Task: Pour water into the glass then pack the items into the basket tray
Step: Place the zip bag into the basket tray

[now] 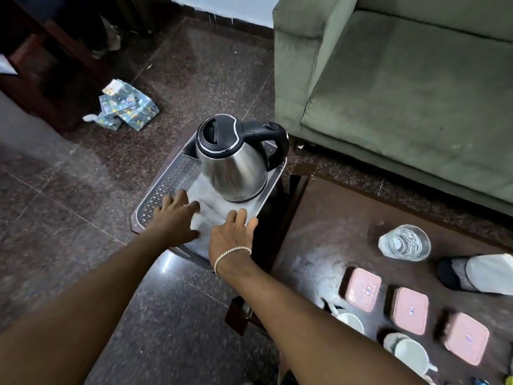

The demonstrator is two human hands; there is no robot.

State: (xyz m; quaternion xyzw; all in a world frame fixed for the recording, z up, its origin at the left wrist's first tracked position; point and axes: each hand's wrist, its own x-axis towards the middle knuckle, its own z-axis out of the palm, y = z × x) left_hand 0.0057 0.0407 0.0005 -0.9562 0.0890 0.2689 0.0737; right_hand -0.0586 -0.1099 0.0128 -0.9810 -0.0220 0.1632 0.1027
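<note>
A steel kettle (236, 162) with a black lid and handle stands upright in the far half of a grey perforated basket tray (163, 187), which rests on a dark stool. A white cloth (208, 215) lies flat on the tray floor in front of the kettle. My left hand (175, 218) lies on the cloth's left side, fingers spread. My right hand (230, 232), with a chain bracelet at the wrist, presses on the cloth's right side, fingers apart. A glass (404, 241) holding water stands on the brown table (319, 232) to the right.
Three pink-lidded containers (409, 309) and two white cups (409, 352) sit on the table's near right. A black and white pouch (474, 272) lies by the glass. A green sofa (402, 79) stands behind. Patterned boxes (126, 107) lie on the floor at left.
</note>
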